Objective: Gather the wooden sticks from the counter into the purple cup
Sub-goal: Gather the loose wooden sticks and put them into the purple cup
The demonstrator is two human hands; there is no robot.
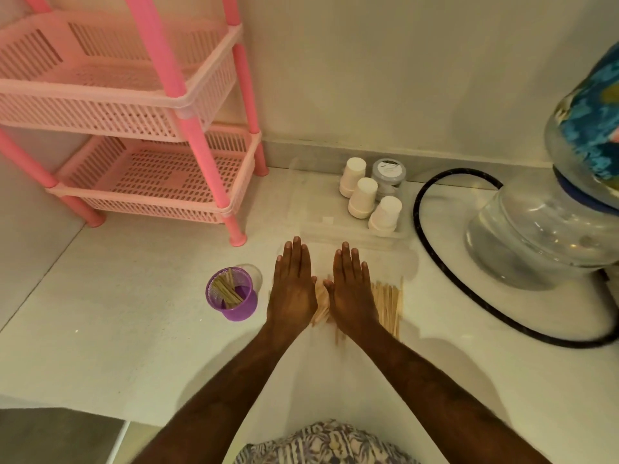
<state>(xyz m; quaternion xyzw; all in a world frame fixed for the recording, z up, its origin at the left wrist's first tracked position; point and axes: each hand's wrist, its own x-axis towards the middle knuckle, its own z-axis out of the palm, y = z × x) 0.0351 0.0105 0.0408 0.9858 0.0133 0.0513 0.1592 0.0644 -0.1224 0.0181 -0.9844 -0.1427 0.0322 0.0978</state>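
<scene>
Both hands, left hand (292, 289) and right hand (352, 291), lie flat and open over thin pale wooden sticks (388, 303) beside the ribbed purple cup (234, 298).

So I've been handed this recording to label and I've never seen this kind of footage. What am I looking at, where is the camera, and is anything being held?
There is no machine here. A person wears a camera on the head, so the one picture looks forward and down at their own arms. The left hand and right hand are open and flat, palms down, over a pile of wooden sticks on a white counter. Neither hand grips anything. To the left stands a purple cup with some sticks already inside. Further back are a pink rack, three upturned white cups, a small grey tub, and on the right a big water bottle with a black hose looping round it.
</scene>
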